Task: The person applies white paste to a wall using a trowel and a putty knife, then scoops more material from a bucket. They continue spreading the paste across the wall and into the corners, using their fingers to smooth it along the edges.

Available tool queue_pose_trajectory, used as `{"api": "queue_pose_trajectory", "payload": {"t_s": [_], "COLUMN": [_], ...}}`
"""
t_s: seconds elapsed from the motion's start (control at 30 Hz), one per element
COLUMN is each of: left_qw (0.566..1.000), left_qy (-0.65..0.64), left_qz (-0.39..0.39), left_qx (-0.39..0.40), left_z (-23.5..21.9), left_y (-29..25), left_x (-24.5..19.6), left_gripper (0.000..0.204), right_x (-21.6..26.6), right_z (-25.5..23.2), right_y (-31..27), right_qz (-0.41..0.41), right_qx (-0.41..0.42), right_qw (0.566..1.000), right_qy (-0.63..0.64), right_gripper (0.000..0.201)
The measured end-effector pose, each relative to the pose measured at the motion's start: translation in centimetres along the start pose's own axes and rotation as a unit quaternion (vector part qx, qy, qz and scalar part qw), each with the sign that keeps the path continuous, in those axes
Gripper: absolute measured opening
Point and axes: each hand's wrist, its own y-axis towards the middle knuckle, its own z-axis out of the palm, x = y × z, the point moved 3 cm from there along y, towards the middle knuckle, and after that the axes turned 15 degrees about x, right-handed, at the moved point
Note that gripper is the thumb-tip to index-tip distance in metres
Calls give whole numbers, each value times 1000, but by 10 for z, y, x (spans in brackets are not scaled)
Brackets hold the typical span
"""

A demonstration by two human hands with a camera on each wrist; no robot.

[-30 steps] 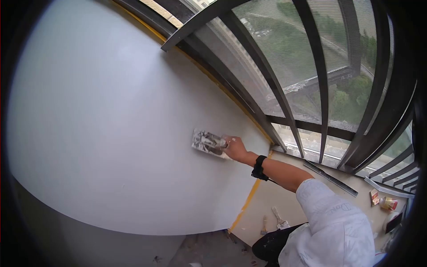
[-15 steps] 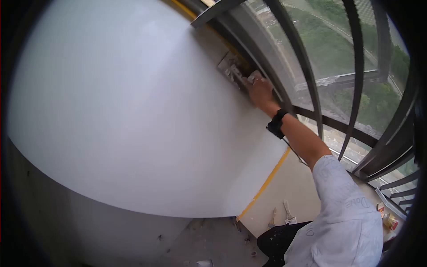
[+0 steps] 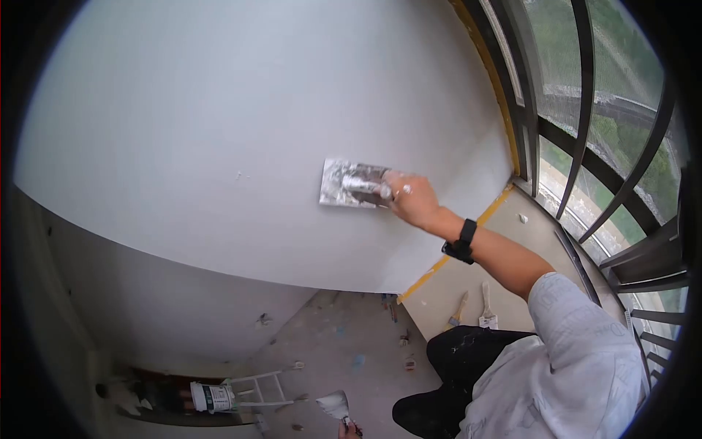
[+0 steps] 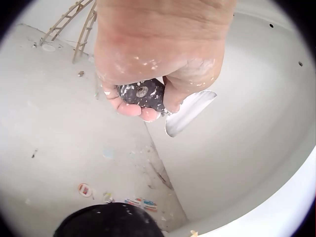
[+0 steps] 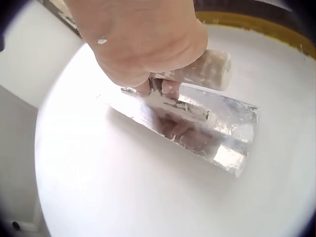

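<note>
My right hand (image 3: pixel 415 199) grips the handle of a plastering trowel (image 3: pixel 338 183). The trowel's rectangular steel blade, smeared with white plaster, lies close against the smooth white wall (image 3: pixel 219 110). In the right wrist view its rounded handle (image 5: pixel 217 70) pokes out beside the palm. Low in the head view, my left hand (image 3: pixel 349 430) shows only in part, holding a putty knife (image 3: pixel 334 404) with a wide blade. The left wrist view shows that left hand (image 4: pixel 163 44) with fingers curled round the knife's dark, plaster-spotted handle (image 4: pixel 140 93). White specks dot both hands.
Yellow tape (image 3: pixel 494 66) edges the wall beside the barred window (image 3: pixel 585 58). Two brushes, one narrow (image 3: pixel 458 309) and one wider (image 3: pixel 488 306), lie on the beige ledge (image 3: pixel 439 300) by my knee. Below left are a white bucket (image 3: pixel 213 396) and a ladder (image 3: pixel 267 388).
The trowel in my right hand went up to the taped window edge, then came back leftward onto the open wall. The head view has shifted, and the left hand's putty knife now shows.
</note>
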Motion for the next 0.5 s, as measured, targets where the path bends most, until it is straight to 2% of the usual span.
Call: {"api": "queue_pose_trajectory", "payload": {"t_s": [0.07,0.2,0.27,0.33,0.37,0.4,0.43,0.47,0.5], "left_qw": [984,974,968,971,975,979,979,988,994], "left_qy": [-178,-215,-215,-195,-175,-151,-149,-117,-84], "left_qz": [-8,59,109,127,121,114,114,86,59], "left_qx": [6,44,62,60,69,72,77,58,40], "left_z": [13,74,89,89,84,72,63,56,51], "left_y": [49,84,87,80,80,78,66,52,38], "left_x": [3,-84,-111,-127,-123,-115,-109,-103,-97], "left_gripper": [33,28,25,24,27,31,31,27,23], "right_x": [25,41,22,-4,-30,-57,-88,-117,-149], "right_z": [60,167,197,164,144,116,83,45,12], "right_y": [-27,-81,-101,-119,-124,-124,-121,-114,-109], "right_qz": [-54,-142,-80,-19,60,89,117,200,246], "right_qx": [56,161,265,214,146,46,-53,-104,-151], "right_qw": [997,976,960,977,987,991,981,961,947], "right_qy": [-18,-35,-35,-3,42,93,147,161,144], "right_gripper": [12,17,17,17,16,19,22,25,25]}}
